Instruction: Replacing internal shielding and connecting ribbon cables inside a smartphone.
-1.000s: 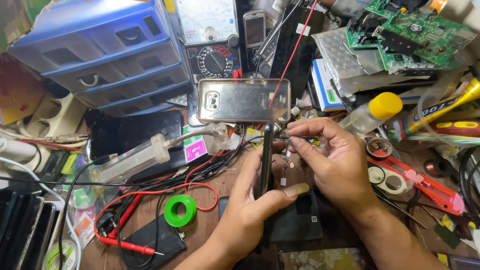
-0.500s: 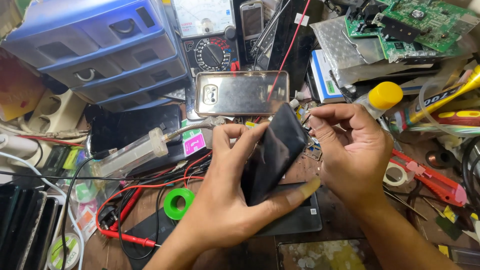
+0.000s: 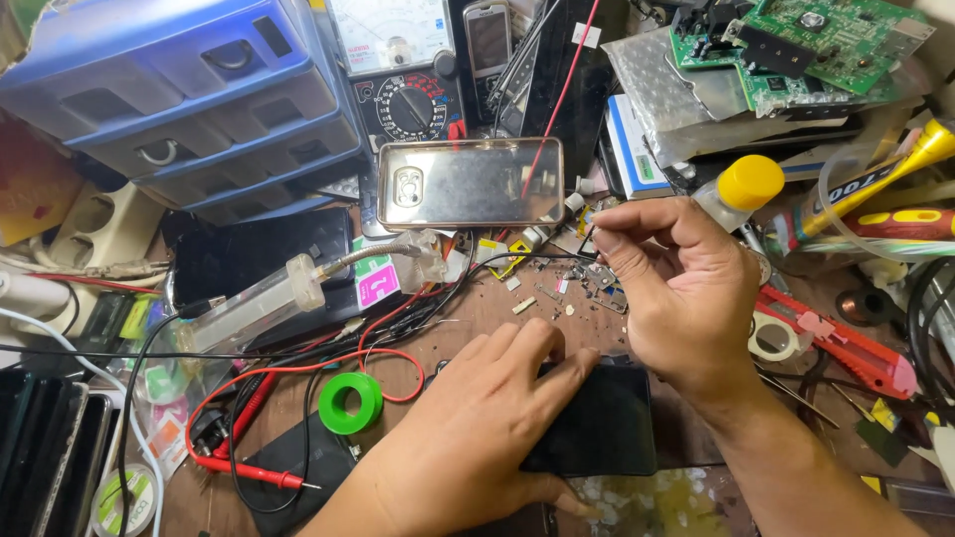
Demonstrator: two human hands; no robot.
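Observation:
My left hand lies flat on a black phone, pressing it onto the wooden bench, screen side down or dark. My right hand hovers above and behind it, thumb and forefinger pinched on a thin dark tool or small part that I cannot make out. A shiny silver phone back cover with a camera hole lies just beyond, among small loose parts.
Blue drawer cabinet at back left, analog multimeter behind the cover, green circuit boards at back right. A green tape roll, red probe leads, yellow-capped bottle and red cutter crowd the bench.
My left hand has laid the black phone down flat from the tilted, raised position it held before. My right hand has let go of the phone and now pinches something small.

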